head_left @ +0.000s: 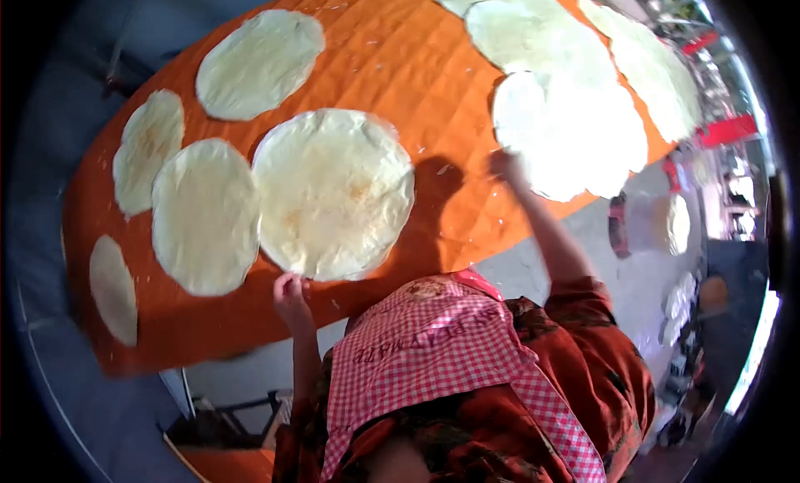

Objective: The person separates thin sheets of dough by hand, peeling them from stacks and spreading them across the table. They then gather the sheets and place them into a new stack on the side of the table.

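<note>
A large round flatbread [333, 195], pale with a few brown spots, lies on the orange cloth [400, 75] in front of me. My left hand [292, 298] is at its near edge, fingers closed on the rim. To the right, my right hand [508, 168] is smeared by motion beside a brightly lit flatbread [567, 141]; its fingers do not show clearly. Against the left side of the large round rests an oval-looking flatbread [204, 216].
Other flatbreads lie farther out: one at the back left [260, 64], a browned one [150, 152], a small one [114, 291] at the left end, and overlapping ones at the back right [537, 33]. A translucent container [650, 225] stands on the floor at right.
</note>
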A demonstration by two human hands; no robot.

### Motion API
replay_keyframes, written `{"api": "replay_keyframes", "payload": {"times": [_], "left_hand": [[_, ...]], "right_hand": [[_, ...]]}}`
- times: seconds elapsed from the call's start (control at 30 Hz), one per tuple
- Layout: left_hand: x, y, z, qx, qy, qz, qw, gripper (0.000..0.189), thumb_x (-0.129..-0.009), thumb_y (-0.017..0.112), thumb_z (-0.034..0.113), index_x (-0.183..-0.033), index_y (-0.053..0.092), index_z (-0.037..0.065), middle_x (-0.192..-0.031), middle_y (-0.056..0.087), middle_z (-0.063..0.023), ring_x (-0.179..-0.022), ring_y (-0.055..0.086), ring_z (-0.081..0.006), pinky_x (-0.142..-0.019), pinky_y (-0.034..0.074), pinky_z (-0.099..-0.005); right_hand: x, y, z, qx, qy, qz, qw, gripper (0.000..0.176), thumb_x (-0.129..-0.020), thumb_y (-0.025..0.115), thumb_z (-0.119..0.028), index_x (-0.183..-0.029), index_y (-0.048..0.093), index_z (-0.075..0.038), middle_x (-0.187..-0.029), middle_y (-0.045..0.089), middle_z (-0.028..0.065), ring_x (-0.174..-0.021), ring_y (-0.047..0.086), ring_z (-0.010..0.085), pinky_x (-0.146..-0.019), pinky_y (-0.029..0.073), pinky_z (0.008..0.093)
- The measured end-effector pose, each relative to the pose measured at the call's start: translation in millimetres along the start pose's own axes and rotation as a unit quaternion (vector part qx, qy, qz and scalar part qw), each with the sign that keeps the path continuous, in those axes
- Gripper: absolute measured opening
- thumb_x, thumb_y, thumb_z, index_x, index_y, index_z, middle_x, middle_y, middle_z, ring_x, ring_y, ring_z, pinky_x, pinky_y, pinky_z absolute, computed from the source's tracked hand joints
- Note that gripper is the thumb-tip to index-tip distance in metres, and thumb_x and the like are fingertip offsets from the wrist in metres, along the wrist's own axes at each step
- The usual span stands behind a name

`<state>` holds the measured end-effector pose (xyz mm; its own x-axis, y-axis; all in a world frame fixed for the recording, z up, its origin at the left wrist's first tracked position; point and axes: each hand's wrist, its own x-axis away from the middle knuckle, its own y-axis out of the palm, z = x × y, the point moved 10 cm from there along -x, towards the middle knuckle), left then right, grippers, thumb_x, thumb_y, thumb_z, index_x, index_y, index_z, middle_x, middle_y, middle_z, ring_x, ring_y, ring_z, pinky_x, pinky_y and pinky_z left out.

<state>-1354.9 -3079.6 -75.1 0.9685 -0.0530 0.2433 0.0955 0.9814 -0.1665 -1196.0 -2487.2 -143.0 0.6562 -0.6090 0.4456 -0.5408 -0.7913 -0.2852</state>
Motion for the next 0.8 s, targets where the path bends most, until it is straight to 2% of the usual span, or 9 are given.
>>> {"api": "replay_keyframes", "payload": {"times": [0.03,0.07,0.13,0.27,0.3,0.37,0.43,0.53,0.8], "left_hand": [[-4.2,-4.3,-7.2,0.006,-0.03,-0.01,0.999,0.011,-0.09,0.054,0.011,-0.097,0.057,0.003,-0.082,0.058,-0.0032,-0.07,0.054,-0.0095,-0.06,0.043,-0.0216],[-7.3,-2.4,-15.9,0.011,-0.062,-0.024,0.998,0.012,-0.09,0.054,0.011,-0.098,0.057,0.003,-0.083,0.058,-0.0032,-0.07,0.054,-0.0094,-0.059,0.043,-0.0212],[-12.4,-4.1,-18.6,0.017,-0.044,-0.053,0.997,0.013,-0.09,0.054,0.011,-0.099,0.057,0.002,-0.084,0.058,-0.0034,-0.071,0.054,-0.0094,-0.057,0.043,-0.0207],[-21.3,-27.6,-28.5,0.008,-0.012,-0.046,0.999,0.015,-0.09,0.055,0.012,-0.101,0.057,0.002,-0.086,0.058,-0.0041,-0.071,0.054,-0.0099,-0.055,0.043,-0.0211],[-20.0,-31.1,-28.0,0.006,-0.023,-0.029,0.999,0.016,-0.09,0.055,0.014,-0.1,0.057,0.001,-0.087,0.059,-0.0044,-0.071,0.055,-0.0105,-0.055,0.044,-0.0216],[-16.0,-31.8,-28.3,0.006,-0.024,-0.034,0.999,0.017,-0.09,0.056,0.014,-0.1,0.057,0.001,-0.087,0.059,-0.0045,-0.07,0.055,-0.0108,-0.056,0.045,-0.0213],[-16.3,-30.6,-27.4,-0.003,-0.024,-0.038,0.999,0.017,-0.09,0.056,0.014,-0.1,0.057,0.001,-0.087,0.059,-0.0046,-0.069,0.055,-0.0111,-0.056,0.045,-0.0217],[-9.7,-18.2,-28.4,-0.022,-0.032,-0.06,0.997,0.016,-0.09,0.056,0.013,-0.1,0.057,0.001,-0.086,0.059,-0.0048,-0.069,0.055,-0.0115,-0.058,0.046,-0.0231],[2.0,-2.8,-0.2,-0.08,-0.011,-0.098,0.992,0.018,-0.089,0.057,0.015,-0.101,0.057,0.001,-0.085,0.058,-0.0048,-0.072,0.056,-0.0118,-0.064,0.046,-0.0237]], "right_hand": [[26.4,85.3,18.4,-0.126,0.131,-0.061,0.981,0.022,-0.09,0.056,-0.017,-0.099,0.06,0.002,-0.088,0.065,0.0133,-0.077,0.067,0.0251,-0.062,0.056,0.0343],[54.3,129.2,-10.0,0.053,0.046,-0.036,0.997,0.025,-0.087,0.063,-0.02,-0.097,0.061,0.003,-0.083,0.066,0.014,-0.068,0.067,0.0263,-0.057,0.056,0.0348],[84.6,179.9,-4.2,-0.091,0.124,0.003,0.988,0.024,-0.081,0.069,-0.021,-0.084,0.064,0.002,-0.069,0.065,0.0124,-0.057,0.065,0.0224,-0.048,0.052,0.0327],[87.0,111.3,3.1,-0.12,0.023,0.146,0.982,0.015,-0.083,0.062,-0.012,-0.083,0.063,0.002,-0.067,0.063,0.01,-0.051,0.062,0.0194,-0.044,0.049,0.0305],[98.6,70.2,-30.9,0.118,-0.078,0.248,0.958,0.013,-0.081,0.061,-0.012,-0.082,0.064,0.001,-0.069,0.065,0.0113,-0.054,0.063,0.0236,-0.049,0.05,0.0346],[98.3,11.0,-37.1,0.323,-0.088,0.359,0.871,0.027,-0.077,0.066,-0.025,-0.093,0.063,-0.004,-0.098,0.061,0.0144,-0.095,0.057,0.0319,-0.08,0.048,0.0411],[83.6,-17.1,-48.4,0.446,-0.085,0.355,0.817,0.045,-0.074,0.069,-0.031,-0.109,0.056,-0.005,-0.114,0.053,0.0123,-0.11,0.047,0.033,-0.086,0.044,0.0445],[60.4,-25.2,-48.8,0.498,-0.014,0.29,0.817,0.054,-0.076,0.066,-0.033,-0.121,0.048,-0.008,-0.123,0.049,0.0099,-0.115,0.044,0.032,-0.09,0.04,0.0503],[19.7,-40.6,-20.4,0.606,-0.063,0.236,0.757,0.031,-0.075,0.063,-0.017,-0.103,0.054,-0.009,-0.105,0.053,0.008,-0.107,0.05,0.0293,-0.076,0.05,0.0451]]}}
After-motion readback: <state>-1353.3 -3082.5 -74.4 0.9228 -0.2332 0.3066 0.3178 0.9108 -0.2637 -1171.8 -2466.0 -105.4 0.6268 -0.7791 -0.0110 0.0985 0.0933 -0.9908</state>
